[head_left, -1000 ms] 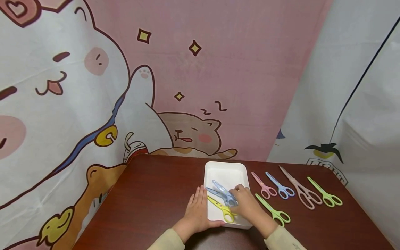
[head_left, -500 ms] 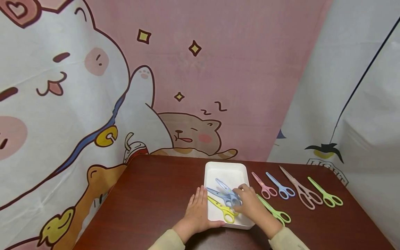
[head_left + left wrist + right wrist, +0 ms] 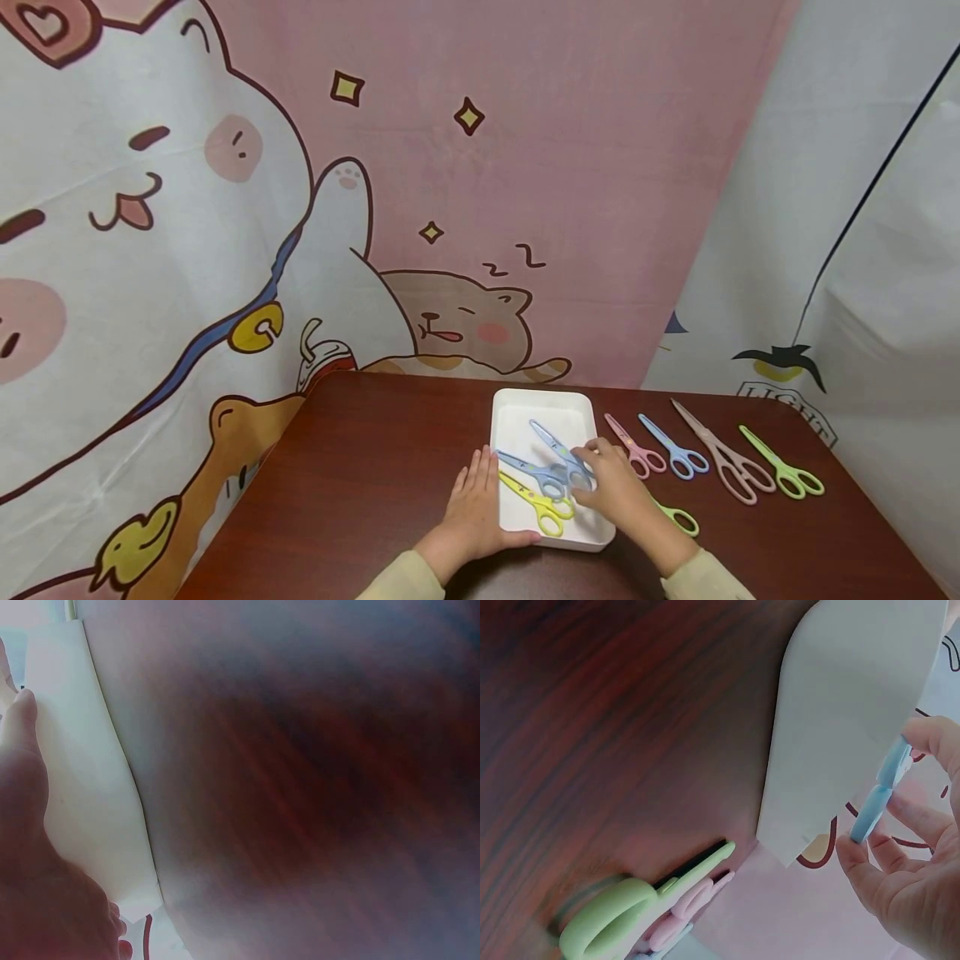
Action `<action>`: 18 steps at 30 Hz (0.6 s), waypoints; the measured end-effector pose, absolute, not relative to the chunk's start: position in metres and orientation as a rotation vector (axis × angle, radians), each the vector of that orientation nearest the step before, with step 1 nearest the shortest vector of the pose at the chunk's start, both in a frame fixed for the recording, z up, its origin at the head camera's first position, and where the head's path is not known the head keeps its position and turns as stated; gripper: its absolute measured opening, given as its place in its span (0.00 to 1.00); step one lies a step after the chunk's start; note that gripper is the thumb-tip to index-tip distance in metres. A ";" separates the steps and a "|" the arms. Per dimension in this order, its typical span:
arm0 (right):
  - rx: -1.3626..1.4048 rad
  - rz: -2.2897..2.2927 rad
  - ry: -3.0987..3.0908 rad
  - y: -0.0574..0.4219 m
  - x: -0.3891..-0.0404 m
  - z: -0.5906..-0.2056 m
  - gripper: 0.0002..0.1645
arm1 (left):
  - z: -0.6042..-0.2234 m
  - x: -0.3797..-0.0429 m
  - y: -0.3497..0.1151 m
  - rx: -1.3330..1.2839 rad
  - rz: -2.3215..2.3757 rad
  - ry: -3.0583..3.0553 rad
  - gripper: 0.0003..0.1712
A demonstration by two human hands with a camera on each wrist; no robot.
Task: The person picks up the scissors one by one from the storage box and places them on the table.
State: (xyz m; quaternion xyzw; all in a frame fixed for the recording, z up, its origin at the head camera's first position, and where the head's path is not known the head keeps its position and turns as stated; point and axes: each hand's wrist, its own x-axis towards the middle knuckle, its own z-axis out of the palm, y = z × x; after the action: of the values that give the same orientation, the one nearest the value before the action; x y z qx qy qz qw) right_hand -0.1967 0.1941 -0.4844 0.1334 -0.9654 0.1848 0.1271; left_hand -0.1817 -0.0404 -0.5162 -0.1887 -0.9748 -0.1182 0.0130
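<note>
A white tray (image 3: pixel 536 408) stands on the table. My left hand (image 3: pixel 472 512) lies along its left side with the fingers straight and the thumb at the near edge. Over the tray's right part, my right hand (image 3: pixel 621 490) pinches a pair of light blue scissors (image 3: pixel 553 443) by the handles, blades slanting up-left. In the right wrist view the scissors' handle loops (image 3: pixel 871 814) sit edge-on between thumb and fingertips, above the tray wall. A second pair of blue scissors (image 3: pixel 525 467) and a pair of yellow scissors (image 3: pixel 527 497) lie in the tray.
To the right, pink scissors (image 3: pixel 626 439), blue scissors (image 3: pixel 664 439), large pale pink scissors (image 3: pixel 712 446) and green scissors (image 3: pixel 772 460) lie in a row. Nearer green scissors (image 3: pixel 684 523) are partly behind my right arm. A printed cloth (image 3: pixel 600 208) hangs behind the table (image 3: pixel 375 467).
My right hand has moved right and a little up with the blue scissors, drawing them away from the second blue pair. The left hand stays at the tray's side.
</note>
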 end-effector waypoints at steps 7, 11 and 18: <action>0.405 0.589 -2.739 0.204 -0.197 -0.482 0.32 | -0.516 -0.182 -0.041 -0.591 -0.382 -3.038 0.78; 0.419 0.594 -2.706 0.210 -0.197 -0.481 0.32 | -0.517 -0.182 -0.041 -0.592 -0.399 -3.034 0.78; 0.388 0.583 -2.702 0.224 -0.195 -0.481 0.33 | -0.519 -0.182 -0.041 -0.603 -0.396 -3.018 0.78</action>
State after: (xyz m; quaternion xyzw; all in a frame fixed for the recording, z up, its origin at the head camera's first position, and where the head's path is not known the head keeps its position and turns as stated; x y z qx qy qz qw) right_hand -0.1955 0.2239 -0.4807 0.1370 -0.9532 0.2055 0.1744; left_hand -0.1822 -0.0411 -0.5189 -0.1943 -0.9724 -0.1275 0.0193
